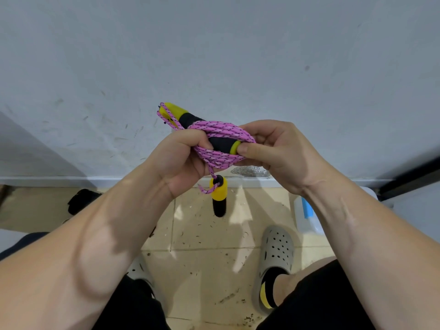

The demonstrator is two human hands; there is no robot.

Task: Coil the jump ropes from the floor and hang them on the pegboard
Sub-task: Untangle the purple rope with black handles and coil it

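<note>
- L hand (181,160): fingers curled tight round pink rope (214,128) coil, frame centre; fingertips hidden under strands.
- R hand (269,148): thumb + fingers pinch coil at 3 o'clock, thumb on yellow end of handle (220,144); its middle buried in wraps.
- 2nd handle (219,198) dangles at 6 o'clock of coil, above floor (197,234).
- 4 o'clock: bottle (309,225), half behind R forearm; 8 o'clock: dark item (81,201), cut by L forearm, can't ID.

My forearm (102,239) hides most of the left shoe (142,270); the other covers half the bottle (309,222). Rope (221,133) hides the middle of one handle (220,145).
</note>
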